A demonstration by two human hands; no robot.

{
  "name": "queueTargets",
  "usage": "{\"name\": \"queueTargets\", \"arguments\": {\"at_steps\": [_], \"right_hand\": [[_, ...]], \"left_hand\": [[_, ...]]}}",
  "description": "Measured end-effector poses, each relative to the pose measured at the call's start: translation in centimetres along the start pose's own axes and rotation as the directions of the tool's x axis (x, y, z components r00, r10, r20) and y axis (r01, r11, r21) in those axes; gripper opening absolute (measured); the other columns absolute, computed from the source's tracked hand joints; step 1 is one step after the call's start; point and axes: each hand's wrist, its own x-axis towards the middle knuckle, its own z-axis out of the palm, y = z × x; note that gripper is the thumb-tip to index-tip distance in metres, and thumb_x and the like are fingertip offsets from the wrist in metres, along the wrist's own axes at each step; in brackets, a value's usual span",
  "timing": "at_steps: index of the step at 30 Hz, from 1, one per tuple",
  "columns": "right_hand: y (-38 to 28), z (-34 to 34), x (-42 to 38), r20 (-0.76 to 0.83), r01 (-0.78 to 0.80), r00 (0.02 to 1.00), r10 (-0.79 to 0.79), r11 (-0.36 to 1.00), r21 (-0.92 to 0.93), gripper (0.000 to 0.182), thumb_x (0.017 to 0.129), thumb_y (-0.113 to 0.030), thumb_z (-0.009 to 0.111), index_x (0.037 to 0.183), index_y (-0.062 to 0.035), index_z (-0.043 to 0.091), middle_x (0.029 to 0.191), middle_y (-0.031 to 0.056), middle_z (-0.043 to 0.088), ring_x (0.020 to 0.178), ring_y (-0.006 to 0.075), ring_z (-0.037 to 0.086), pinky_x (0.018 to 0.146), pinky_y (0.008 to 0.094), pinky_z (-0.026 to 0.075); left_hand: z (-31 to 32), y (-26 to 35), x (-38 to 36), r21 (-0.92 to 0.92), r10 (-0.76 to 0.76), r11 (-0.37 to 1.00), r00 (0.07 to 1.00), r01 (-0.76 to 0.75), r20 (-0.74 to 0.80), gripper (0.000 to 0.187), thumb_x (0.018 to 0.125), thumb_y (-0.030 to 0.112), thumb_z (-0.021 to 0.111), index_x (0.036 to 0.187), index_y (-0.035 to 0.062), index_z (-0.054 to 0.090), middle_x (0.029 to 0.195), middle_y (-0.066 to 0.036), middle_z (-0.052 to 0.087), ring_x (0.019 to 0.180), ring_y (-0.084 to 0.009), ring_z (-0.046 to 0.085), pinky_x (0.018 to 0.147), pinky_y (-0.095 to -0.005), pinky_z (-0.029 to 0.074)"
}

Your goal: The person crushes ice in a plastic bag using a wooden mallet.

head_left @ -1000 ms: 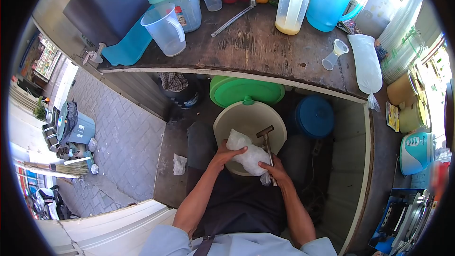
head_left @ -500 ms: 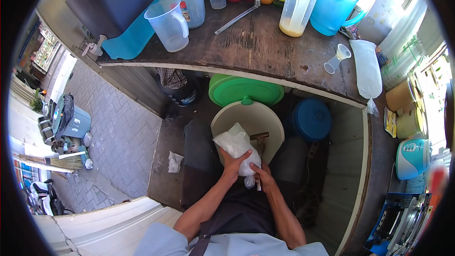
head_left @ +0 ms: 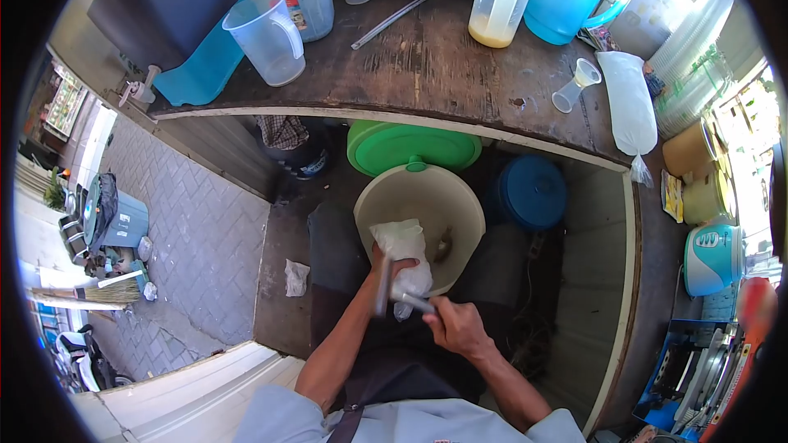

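Observation:
My left hand [head_left: 391, 266] grips a plastic bag of ice [head_left: 402, 239] over the near left part of a cream bucket [head_left: 373, 197]. The bag's knotted end points toward me. My right hand [head_left: 460, 326] is closed around the handle of a metal hammer [head_left: 409, 302], right of the bag. The hammer's head, smeared by motion, crosses in front of the bag and my left fingers. Inside the bucket lies a small dark metal utensil [head_left: 443, 244], partly in shadow.
Behind the bucket leans a green lid [head_left: 394, 146]; a blue lidded container [head_left: 533, 197] stands right of it. The wooden counter [head_left: 427, 74] above holds a clear measuring jug [head_left: 267, 41], a blue pitcher [head_left: 566, 0], a small strainer cup [head_left: 576, 86] and another filled bag [head_left: 625, 102].
My right hand has moved back and turned the hammer, whose head has swung left across the bag. The bag is more upright in my left hand. The view has shifted slightly.

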Motion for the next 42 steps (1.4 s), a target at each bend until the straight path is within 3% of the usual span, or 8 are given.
{"name": "queueTargets", "arguments": {"at_steps": [4,6,9,16,18,24,34,42], "right_hand": [[2.0,1.0,0.1,0.091,0.332,0.932,-0.351,0.926,0.182,0.025,0.091,-0.025,0.055,0.089,-0.0006,0.053,0.058,0.0191,0.055,0.053,0.0361,0.059,0.046,0.0457,0.043],[4.6,2.2,0.4,0.143,-0.313,0.935,0.325,0.944,-0.1,0.028,0.094,-0.025,0.05,0.086,0.001,0.052,0.059,0.0241,0.055,0.057,0.0429,0.057,0.049,0.0492,0.043],[7.6,2.6,1.2,0.034,-0.457,0.887,0.461,0.885,-0.085,0.028,0.097,-0.024,0.044,0.086,0.002,0.047,0.057,0.0264,0.052,0.063,0.0507,0.052,0.053,0.0537,0.041],[2.0,-0.3,1.9,0.065,-0.382,0.922,0.381,0.924,0.012,0.025,0.096,-0.023,0.047,0.083,-0.0018,0.045,0.057,0.0245,0.054,0.059,0.046,0.056,0.051,0.0519,0.043],[1.6,-0.7,1.4,0.162,0.009,0.987,-0.015,0.999,0.038,0.026,0.096,-0.024,0.048,0.082,-0.0018,0.044,0.059,0.0236,0.054,0.059,0.0453,0.056,0.051,0.0518,0.043],[6.2,3.3,2.8,0.124,-0.472,0.87,0.476,0.879,-0.065,0.029,0.097,-0.026,0.045,0.086,0.0011,0.048,0.062,0.0254,0.055,0.066,0.047,0.057,0.055,0.0515,0.044],[3.7,2.5,2.7,-0.054,-0.423,0.892,0.448,0.873,0.243,0.032,0.099,-0.024,0.04,0.084,0.0026,0.047,0.057,0.0257,0.049,0.062,0.0471,0.053,0.051,0.0465,0.038],[6.1,7.9,-1.4,-0.154,-0.479,0.817,0.555,0.803,0.355,0.054,0.072,-0.035,0.08,0.101,0.0006,0.052,0.087,0.0137,0.063,0.077,0.0184,0.061,0.066,0.0321,0.049]], "left_hand": [[1.1,-0.3,-1.6,-0.283,-0.22,0.943,0.967,0.177,-0.127,0.099,0.057,0.003,0.08,0.136,0.0046,0.019,0.124,-0.017,0.045,0.114,-0.0309,0.051,0.086,-0.0421,0.052],[0.6,1.7,-2.1,-0.335,-0.206,0.925,0.978,0.18,-0.042,0.099,0.058,0.003,0.08,0.136,0.0044,0.018,0.125,-0.018,0.044,0.115,-0.0316,0.051,0.086,-0.0432,0.052],[0.2,1.8,-2.7,-0.374,-0.226,0.902,0.974,0.218,0.024,0.099,0.06,0.003,0.08,0.136,0.0042,0.016,0.125,-0.019,0.044,0.115,-0.0329,0.051,0.086,-0.0451,0.052],[-0.5,2.6,-2.5,-0.4,-0.277,0.874,0.959,0.275,0.055,0.097,0.062,0.002,0.079,0.136,0.0048,0.016,0.124,-0.019,0.044,0.114,-0.0335,0.052,0.085,-0.045,0.053],[-0.8,1.9,-2.2,-0.348,-0.267,0.898,0.962,0.27,0.056,0.095,0.063,0.001,0.078,0.136,0.0048,0.017,0.123,-0.019,0.045,0.114,-0.0333,0.052,0.086,-0.0448,0.052],[-1.4,1.7,-2.9,-0.384,-0.191,0.892,0.969,0.237,0.154,0.092,0.064,0.0,0.076,0.136,0.0048,0.019,0.123,-0.018,0.047,0.114,-0.0328,0.052,0.087,-0.044,0.051],[-1.6,0.9,-3.3,-0.367,-0.22,0.893,0.965,0.259,0.146,0.092,0.065,0.001,0.077,0.138,0.005,0.021,0.126,-0.016,0.046,0.117,-0.0309,0.05,0.095,-0.0418,0.046],[1.4,0.9,-4.9,-0.467,-0.036,0.884,0.991,-0.028,-0.129,0.093,0.071,-0.002,0.075,0.14,0.0091,0.015,0.134,-0.015,0.039,0.123,-0.0324,0.044,0.099,-0.0439,0.043]]}}
